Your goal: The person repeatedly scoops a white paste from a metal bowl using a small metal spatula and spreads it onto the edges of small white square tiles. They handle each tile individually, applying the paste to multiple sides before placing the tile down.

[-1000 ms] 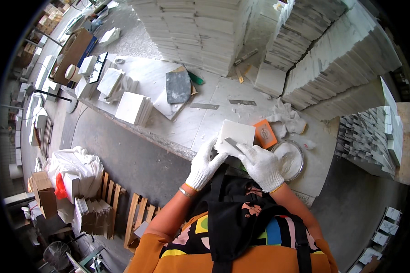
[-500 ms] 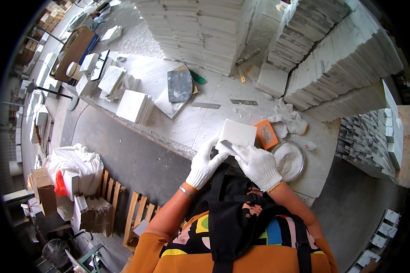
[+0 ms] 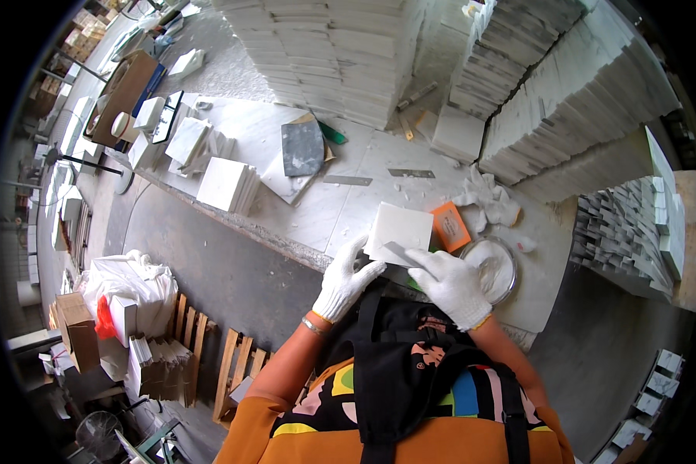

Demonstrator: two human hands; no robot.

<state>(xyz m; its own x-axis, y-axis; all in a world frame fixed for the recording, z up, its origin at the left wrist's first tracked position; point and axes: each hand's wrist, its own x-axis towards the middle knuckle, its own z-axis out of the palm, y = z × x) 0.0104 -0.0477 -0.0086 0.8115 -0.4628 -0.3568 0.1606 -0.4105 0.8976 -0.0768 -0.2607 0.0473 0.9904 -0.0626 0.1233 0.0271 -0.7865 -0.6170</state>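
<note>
A square white marble tile (image 3: 404, 224) lies at the front edge of the worktable. My left hand (image 3: 345, 281), in a white knit glove, grips the tile's near left corner, thumb below and fingers along the side. In my gloved right hand (image 3: 452, 286) is a flat grey metal scraper blade (image 3: 397, 250), pinched at its right end and lying over the tile's near part. Beside the tile stands an orange box (image 3: 449, 226). A round dish of white powder (image 3: 490, 270) sits just right of my right hand.
The stone worktable (image 3: 356, 209) holds two loose metal blades (image 3: 411, 173), a dark grey slab (image 3: 303, 147), spare gloves (image 3: 487, 201) and tile stacks (image 3: 228, 184) at left. Tall tile stacks (image 3: 325, 62) rise behind. Wooden pallets (image 3: 240, 363) and cartons (image 3: 77, 329) stand on the floor at left.
My right hand and the blade have slid a little to the right and nearer to me across the tile. The left hand stays at the tile's corner.
</note>
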